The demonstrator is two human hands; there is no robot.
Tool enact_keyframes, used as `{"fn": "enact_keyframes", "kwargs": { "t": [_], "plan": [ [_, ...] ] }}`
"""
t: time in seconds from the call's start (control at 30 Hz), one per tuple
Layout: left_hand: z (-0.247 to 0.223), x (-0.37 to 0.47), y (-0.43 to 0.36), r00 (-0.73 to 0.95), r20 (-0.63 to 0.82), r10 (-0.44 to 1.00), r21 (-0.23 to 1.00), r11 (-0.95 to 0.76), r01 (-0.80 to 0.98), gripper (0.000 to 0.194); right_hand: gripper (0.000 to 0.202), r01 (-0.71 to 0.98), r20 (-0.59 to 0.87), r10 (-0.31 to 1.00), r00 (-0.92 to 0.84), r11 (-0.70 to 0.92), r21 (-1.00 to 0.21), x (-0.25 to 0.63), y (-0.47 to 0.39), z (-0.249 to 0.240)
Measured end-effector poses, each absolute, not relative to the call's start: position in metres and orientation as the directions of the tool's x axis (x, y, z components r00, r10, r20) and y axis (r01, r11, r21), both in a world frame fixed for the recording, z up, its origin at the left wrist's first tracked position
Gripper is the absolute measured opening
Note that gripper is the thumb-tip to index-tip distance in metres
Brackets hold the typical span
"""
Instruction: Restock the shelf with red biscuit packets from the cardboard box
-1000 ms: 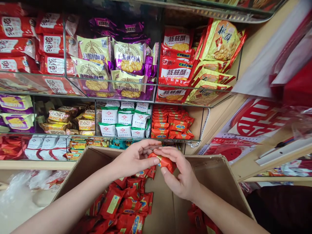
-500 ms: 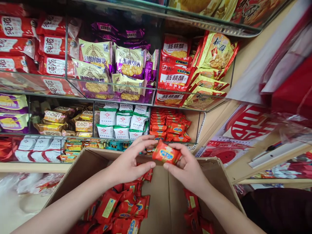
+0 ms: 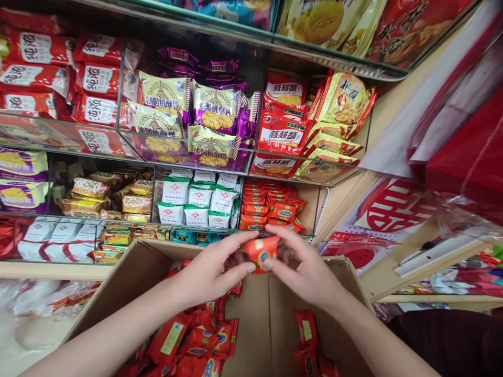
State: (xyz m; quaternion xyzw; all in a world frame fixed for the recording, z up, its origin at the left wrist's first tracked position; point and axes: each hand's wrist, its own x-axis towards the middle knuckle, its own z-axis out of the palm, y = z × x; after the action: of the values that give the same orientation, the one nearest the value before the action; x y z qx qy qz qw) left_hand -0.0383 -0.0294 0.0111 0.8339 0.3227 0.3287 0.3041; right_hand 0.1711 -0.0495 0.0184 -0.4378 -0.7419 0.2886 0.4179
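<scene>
Left hand [image 3: 214,267], right hand [image 3: 308,269] (both half-curled), holding one red packet [image 3: 261,250]; carton [image 3: 253,335] below

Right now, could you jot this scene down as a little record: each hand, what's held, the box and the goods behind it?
Held: one red packet, above the box
Right hand: thumb on the packet's front
Left hand: curved around the packet's left end; grip unclear
Box contents: larger heap on the left, smaller group on the right
Behind, lower row: white-and-green packets left of stacked small red packets
Row above these: yellow-and-purple biscuits, red packs, golden packs
</scene>
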Motion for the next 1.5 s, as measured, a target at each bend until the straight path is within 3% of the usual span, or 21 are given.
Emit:
{"fn": "enact_keyframes", "kwargs": {
  "t": [0.1, 0.2, 0.37, 0.53, 0.6, 0.7, 0.83, 1.13, 1.3, 1.5],
  "plan": [
    [0.008, -0.047, -0.012, 0.475, 0.43, 0.768, 0.652, -0.628, 0.425, 0.037, 0.044, 0.379, 0.475, 0.88, -0.019, 0.445, -0.811, 0.193, -0.023, 0.025],
    [-0.002, -0.053, 0.001, 0.423, 0.449, 0.787, 0.58, -0.617, 0.532, 0.032, 0.038, 0.266, 0.455, 0.878, 0.15, 0.407, -0.874, 0.211, 0.01, 0.023],
    [-0.011, -0.054, 0.0, 0.519, 0.414, 0.748, 0.378, -0.66, 0.65, 0.029, 0.042, 0.324, 0.387, 0.906, 0.173, 0.319, -0.891, 0.219, 0.044, 0.004],
    [-0.011, -0.053, -0.002, 0.553, 0.454, 0.698, 0.274, -0.7, 0.659, 0.028, 0.034, 0.5, 0.398, 0.899, 0.18, 0.265, -0.824, 0.225, 0.049, -0.017],
    [-0.011, -0.053, -0.001, 0.569, 0.468, 0.676, 0.235, -0.716, 0.657, 0.027, 0.04, 0.544, 0.414, 0.888, 0.201, 0.25, -0.801, 0.228, 0.048, -0.02],
    [-0.012, -0.052, -0.001, 0.577, 0.485, 0.657, 0.192, -0.724, 0.663, 0.026, 0.056, 0.67, 0.424, 0.897, 0.122, 0.241, -0.702, 0.232, 0.047, -0.019],
    [-0.013, -0.05, -0.001, 0.581, 0.481, 0.657, 0.175, -0.721, 0.671, 0.025, 0.046, 0.826, 0.393, 0.92, 0.017, 0.208, -0.523, 0.232, 0.047, -0.01],
    [-0.015, -0.049, -0.001, 0.585, 0.491, 0.646, 0.137, -0.72, 0.681, 0.025, 0.042, 0.844, 0.418, 0.9, -0.128, 0.319, -0.43, 0.229, 0.048, -0.002],
    [-0.014, -0.049, -0.002, 0.588, 0.493, 0.641, 0.116, -0.718, 0.686, 0.025, 0.056, 0.824, 0.382, 0.91, -0.161, 0.337, -0.456, 0.234, 0.044, -0.007],
    [-0.014, -0.049, -0.003, 0.599, 0.477, 0.643, 0.088, -0.714, 0.695, 0.025, 0.054, 0.817, 0.355, 0.919, -0.172, 0.335, -0.469, 0.232, 0.043, -0.014]
  ]
}}
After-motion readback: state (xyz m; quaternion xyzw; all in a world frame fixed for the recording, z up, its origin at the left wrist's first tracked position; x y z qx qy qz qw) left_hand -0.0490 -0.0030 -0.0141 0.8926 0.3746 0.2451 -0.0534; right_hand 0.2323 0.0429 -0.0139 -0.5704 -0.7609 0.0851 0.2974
